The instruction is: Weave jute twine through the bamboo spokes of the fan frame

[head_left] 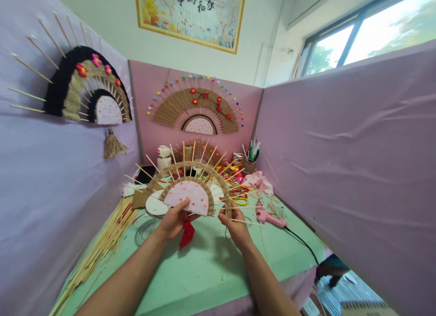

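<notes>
A half-round fan (185,194) of thin wooden sticks, twine bands and a white, red-dotted centre is held up over the table. My left hand (175,220) is closed on its lower edge, thumb on the dotted centre and the other fingers hidden behind. At the right end of the outer twine band (227,195), my right hand (235,221) pinches the band and sticks. A red piece of cloth (186,235) hangs below the fan beside my left hand.
Many loose sticks (102,248) lie along the table's left side, near a clear protractor (145,232). On the right rest a pink glue gun (270,217) with a black cord, yellow-handled scissors (240,200) and crumpled pink cloth (259,183). Finished fans (197,105) hang on the partitions.
</notes>
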{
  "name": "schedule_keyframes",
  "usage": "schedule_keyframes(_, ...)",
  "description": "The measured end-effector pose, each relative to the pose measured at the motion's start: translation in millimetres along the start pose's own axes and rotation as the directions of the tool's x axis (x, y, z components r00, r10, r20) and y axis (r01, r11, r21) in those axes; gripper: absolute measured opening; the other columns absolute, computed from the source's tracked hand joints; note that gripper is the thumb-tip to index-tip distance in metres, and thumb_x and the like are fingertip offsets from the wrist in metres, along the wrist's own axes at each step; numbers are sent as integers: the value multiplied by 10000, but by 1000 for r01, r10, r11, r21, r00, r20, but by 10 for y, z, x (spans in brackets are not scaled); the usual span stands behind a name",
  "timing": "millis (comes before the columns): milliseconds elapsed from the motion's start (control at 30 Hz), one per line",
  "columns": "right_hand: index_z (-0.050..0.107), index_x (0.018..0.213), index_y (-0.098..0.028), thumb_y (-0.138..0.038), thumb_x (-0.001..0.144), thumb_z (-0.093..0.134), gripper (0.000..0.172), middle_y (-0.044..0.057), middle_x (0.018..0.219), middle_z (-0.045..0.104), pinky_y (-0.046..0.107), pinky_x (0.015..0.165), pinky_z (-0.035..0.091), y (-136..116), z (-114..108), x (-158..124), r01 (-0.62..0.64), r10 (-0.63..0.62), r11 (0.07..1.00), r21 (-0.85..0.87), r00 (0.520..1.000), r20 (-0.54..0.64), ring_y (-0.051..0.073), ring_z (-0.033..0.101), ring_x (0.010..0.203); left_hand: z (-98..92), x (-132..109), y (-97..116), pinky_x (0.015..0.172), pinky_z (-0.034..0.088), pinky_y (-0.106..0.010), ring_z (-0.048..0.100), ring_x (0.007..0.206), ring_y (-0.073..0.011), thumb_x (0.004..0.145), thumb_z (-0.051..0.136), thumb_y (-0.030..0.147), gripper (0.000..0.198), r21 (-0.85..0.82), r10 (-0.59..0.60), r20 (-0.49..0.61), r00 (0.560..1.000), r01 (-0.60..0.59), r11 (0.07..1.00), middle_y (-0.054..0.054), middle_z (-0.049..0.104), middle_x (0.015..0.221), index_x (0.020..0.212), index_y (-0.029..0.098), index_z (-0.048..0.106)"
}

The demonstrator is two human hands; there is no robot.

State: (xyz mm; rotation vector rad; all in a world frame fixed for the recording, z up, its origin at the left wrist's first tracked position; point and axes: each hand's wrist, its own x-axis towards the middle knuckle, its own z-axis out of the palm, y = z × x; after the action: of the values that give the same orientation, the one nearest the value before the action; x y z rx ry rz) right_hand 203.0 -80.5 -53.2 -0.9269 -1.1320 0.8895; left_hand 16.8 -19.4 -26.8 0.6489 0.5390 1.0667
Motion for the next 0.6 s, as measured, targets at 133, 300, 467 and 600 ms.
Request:
schedule_keyframes(133,558,1110,-258,-357,624,763,537,-11,745,566,264,605,391,-79,-92,-11,-24,22,999,49,999,39,143,500,651,-13,19,53,697,583,-352,683,663,-175,793,584,88,121,-5,30,-29,999,-30,1000,-51,715,770,875,161,636)
schedule_keyframes(300,592,1064,-218,-344,656,762,460,-40,651,470,238,530,305,-180,-279,-48,-6,10,1000,-30,991,133,109,414,570,-6,-2,122,661,585,-351,675,622,-177,781,581,79,116,-3,51,-62,997,-51,999,-48,701,727,829,171,631)
schedule_keyframes(467,594,1121,-214,-351,700,731,463,-45,653,412,235,509,277,-325,-397,-93,3,17,993,-115,985,171,102,369,558,-29,10,170,621,587,-337,657,569,-164,785,573,81,100,-3,62,-85,994,-63,998,-31,683,672,791,168,621)
schedule_keyframes(600,616,1099,-196,-349,743,685,394,-42,655,398,237,521,281,-381,-464,-95,27,-7,988,-153,991,133,102,364,571,-57,31,206,582,584,-327,650,547,-161,781,566,74,106,-4,75,-116,990,-76,997,-22,684,661,804,168,609)
